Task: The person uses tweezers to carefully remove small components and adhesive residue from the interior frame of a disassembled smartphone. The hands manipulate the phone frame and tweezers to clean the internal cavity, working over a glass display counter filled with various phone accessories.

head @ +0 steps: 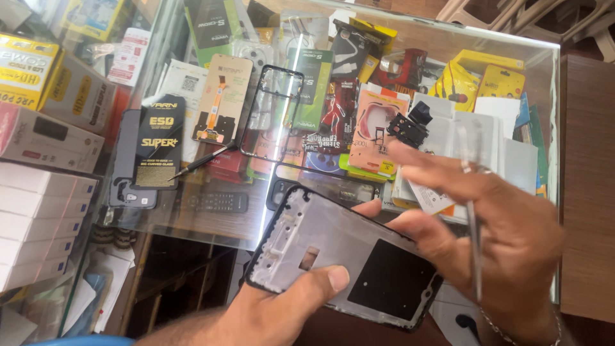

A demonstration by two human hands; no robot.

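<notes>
While the left hand (282, 307) grips the phone frame (346, 256) at lower centre, thumb pressed on its inner face, the right hand (500, 237) pinches thin tweezers (474, 243) just beside the frame's right edge. Small-part work inside the frame seems to be the step in hand. I judge the next move needs a steady frame and careful aim. A screwdriver (205, 159) lies on the glass desk (211, 224), upper left.

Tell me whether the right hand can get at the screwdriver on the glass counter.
Probably not freely: the right hand already holds tweezers, and the screwdriver lies across the counter beyond the phone frame.
</notes>
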